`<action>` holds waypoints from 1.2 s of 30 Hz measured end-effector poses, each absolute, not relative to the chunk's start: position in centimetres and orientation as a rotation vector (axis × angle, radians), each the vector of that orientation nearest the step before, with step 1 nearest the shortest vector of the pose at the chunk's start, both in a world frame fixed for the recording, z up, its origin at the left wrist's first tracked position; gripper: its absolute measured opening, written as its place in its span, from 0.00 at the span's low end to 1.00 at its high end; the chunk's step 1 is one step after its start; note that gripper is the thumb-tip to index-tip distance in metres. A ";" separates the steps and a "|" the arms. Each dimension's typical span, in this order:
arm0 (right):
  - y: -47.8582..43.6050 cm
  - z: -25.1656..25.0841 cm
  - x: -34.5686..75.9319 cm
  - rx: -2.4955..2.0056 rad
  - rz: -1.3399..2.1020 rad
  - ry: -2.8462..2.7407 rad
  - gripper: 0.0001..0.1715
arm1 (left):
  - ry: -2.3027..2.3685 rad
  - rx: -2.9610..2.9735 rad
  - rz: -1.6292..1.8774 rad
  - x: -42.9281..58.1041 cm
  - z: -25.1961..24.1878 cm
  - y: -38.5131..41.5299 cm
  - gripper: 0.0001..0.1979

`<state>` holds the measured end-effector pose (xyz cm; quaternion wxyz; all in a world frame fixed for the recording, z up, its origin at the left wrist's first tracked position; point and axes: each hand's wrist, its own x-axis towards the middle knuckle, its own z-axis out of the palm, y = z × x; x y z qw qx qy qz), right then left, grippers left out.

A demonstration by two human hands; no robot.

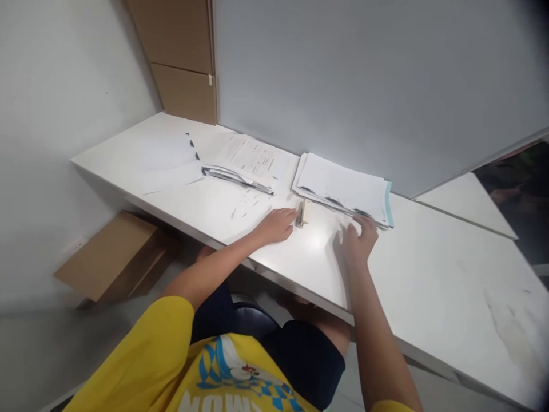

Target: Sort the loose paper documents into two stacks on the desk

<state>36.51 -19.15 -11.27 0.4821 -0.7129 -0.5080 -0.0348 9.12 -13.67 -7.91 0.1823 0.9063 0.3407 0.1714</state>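
My left hand (278, 226) lies low on the white table (309, 252), its fingers stretched toward a small beige object with a metal part (303, 213). That object looks like a small stapler, though its kind is not certain. Whether the fingertips touch it is hard to tell. At the near right corner of a stack of white paper (343, 180), my right hand (361, 240) has its fingers at the stack's edge and its thumb apart from them. The stack has a light blue strip along its right end.
Left of the stack lie printed sheets (251, 154) and a pile with dark-marked edges (238, 176). A grey panel (364, 86) rises behind the table. Brown cardboard (184, 86) leans at the back left, and a cardboard box (109, 254) stands below the table.
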 end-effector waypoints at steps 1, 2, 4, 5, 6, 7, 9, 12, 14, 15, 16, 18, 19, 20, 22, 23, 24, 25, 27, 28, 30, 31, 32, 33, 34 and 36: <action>-19.4 -11.0 35.5 -1.716 -0.104 -1.205 0.17 | 0.960 2.557 0.511 9.2 -8.0 -13.7 0.26; -19.4 -10.5 34.5 -1.693 -0.088 -1.172 0.17 | 0.965 2.552 0.551 9.4 -8.1 -13.9 0.26; -18.4 -8.9 32.1 -1.621 0.038 -1.141 0.16 | 0.988 2.520 0.666 9.5 -8.1 -14.7 0.23; -17.5 -8.1 30.7 -1.568 0.132 -1.149 0.16 | 1.019 2.481 0.743 9.4 -8.1 -15.2 0.21; -16.5 -7.4 29.2 -1.511 0.224 -1.173 0.16 | 1.079 2.416 0.835 9.1 -8.0 -15.7 0.20; -15.4 -6.8 27.5 -1.463 0.305 -1.217 0.16 | 1.163 2.330 0.930 8.5 -7.9 -16.2 0.19; -13.2 -6.0 24.4 -1.418 0.409 -1.354 0.18 | 1.372 2.148 1.089 6.1 -7.5 -16.7 0.18; -9.9 -6.3 20.2 -1.484 0.427 -1.549 0.24 | 1.721 2.010 1.149 -0.4 -6.9 -15.4 0.19; -8.0 -7.2 17.8 -1.553 0.411 -1.584 0.29 | 1.984 1.971 1.065 -5.9 -6.4 -13.5 0.23; -7.4 -7.8 16.7 -1.583 0.407 -1.581 0.32 | 2.107 1.960 0.997 -8.4 -6.2 -12.5 0.26; -6.9 -8.4 15.7 -1.605 0.404 -1.572 0.33 | 2.212 1.945 0.912 -10.6 -6.0 -11.7 0.29; -6.5 -9.5 14.0 -1.632 0.380 -1.567 0.35 | 2.350 1.902 0.741 -13.4 -5.9 -10.6 0.32; -6.6 -9.9 13.4 -1.643 0.353 -1.568 0.35 | 2.373 1.912 0.677 -14.0 -5.9 -10.4 0.32; -6.8 -10.2 13.0 -1.657 0.320 -1.565 0.34 | 2.376 1.937 0.638 -14.2 -6.0 -10.3 0.31; -7.3 -10.5 12.7 -1.697 0.263 -1.545 0.33 | 2.367 1.998 0.619 -13.8 -6.0 -10.5 0.30; -7.5 -10.4 12.7 -1.720 0.247 -1.531 0.31 | 2.373 2.011 0.625 -13.5 -6.0 -10.8 0.29; -7.7 -10.3 12.8 -1.741 0.239 -1.523 0.29 | 2.390 2.006 0.631 -13.2 -5.9 -11.0 0.28; -7.8 -10.2 12.9 -1.757 0.235 -1.526 0.26 | 2.408 1.998 0.636 -13.1 -5.8 -11.2 0.27; -7.9 -9.9 13.0 -1.773 0.221 -1.563 0.23 | 2.399 2.031 0.631 -13.0 -5.7 -11.4 0.23; -8.0 -9.8 13.0 -1.777 0.205 -1.586 0.21 | 2.373 2.066 0.626 -13.0 -5.6 -11.5 0.21; -8.0 -9.6 12.8 -1.776 0.165 -1.631 0.21 | 2.312 2.123 0.619 -13.1 -5.6 -11.8 0.18; -8.1 -9.5 12.6 -1.772 0.149 -1.651 0.23 | 2.292 2.136 0.625 -13.0 -5.6 -12.0 0.17; -8.1 -9.4 12.4 -1.769 0.139 -1.668 0.24 | 2.279 2.142 0.634 -12.9 -5.6 -12.4 0.16; -8.2 -9.4 12.3 -1.768 0.135 -1.678 0.24 | 2.268 2.147 0.645 -12.7 -5.7 -12.8 0.16; -8.2 -9.3 12.2 -1.769 0.139 -1.677 0.24 | 2.252 2.157 0.658 -12.5 -5.8 -13.3 0.15; -8.3 -9.1 12.2 -1.765 0.152 -1.644 0.20 | 2.193 2.196 0.686 -11.8 -6.1 -14.7 0.14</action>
